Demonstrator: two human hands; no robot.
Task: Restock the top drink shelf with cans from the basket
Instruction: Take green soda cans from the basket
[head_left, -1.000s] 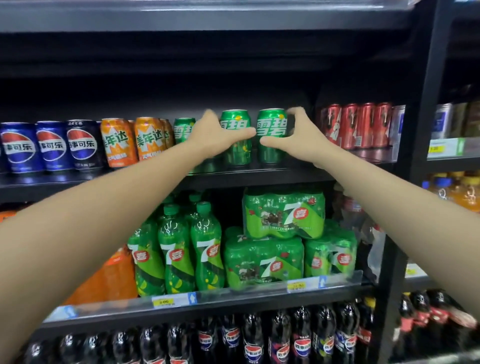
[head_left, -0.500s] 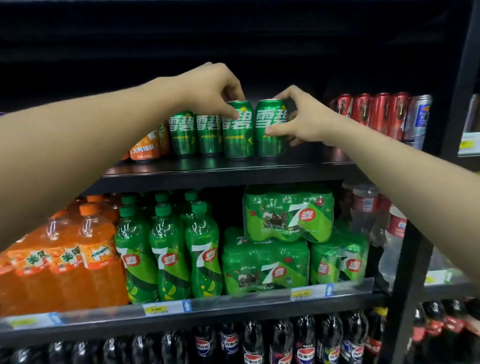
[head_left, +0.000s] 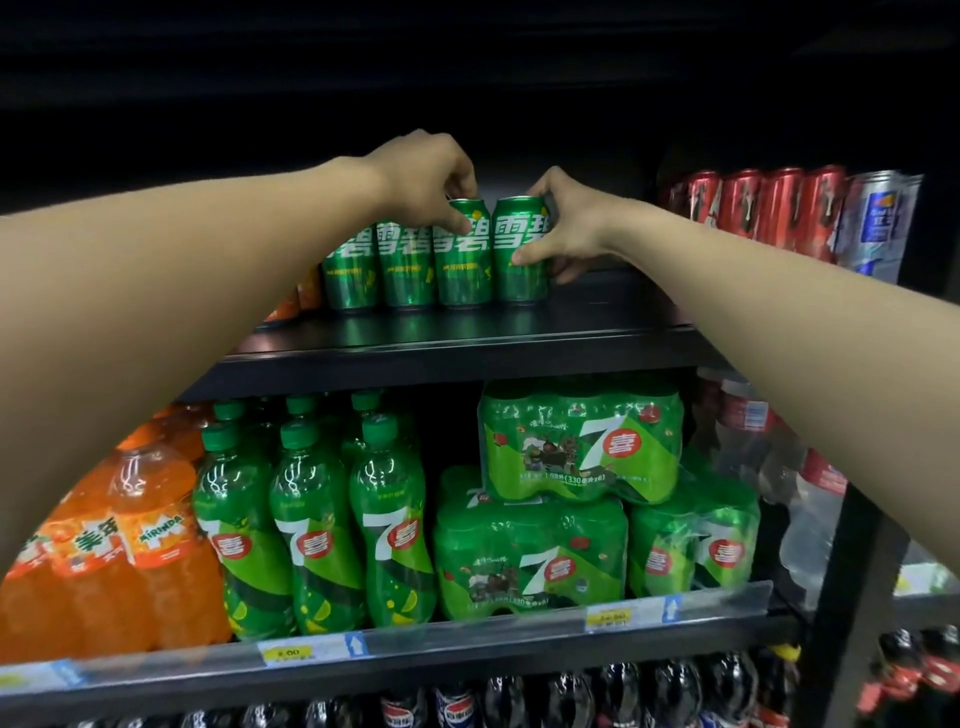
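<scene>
The top of one green can (head_left: 464, 254) is being pinched by the curled fingers of the left hand (head_left: 423, 182). The green can next to it (head_left: 519, 252) is being gripped round its side by the right hand (head_left: 563, 228), with the thumb in front and the other fingers behind. Both cans are being kept upright, touching each other, at the right end of a row of four green cans (head_left: 434, 260) on the top shelf (head_left: 467, 338). Red cans (head_left: 763, 208) are being kept farther right on that shelf. Green bottles (head_left: 311, 519), orange bottles (head_left: 130, 545) and green packs (head_left: 571, 493) are being kept on the shelf below.
</scene>
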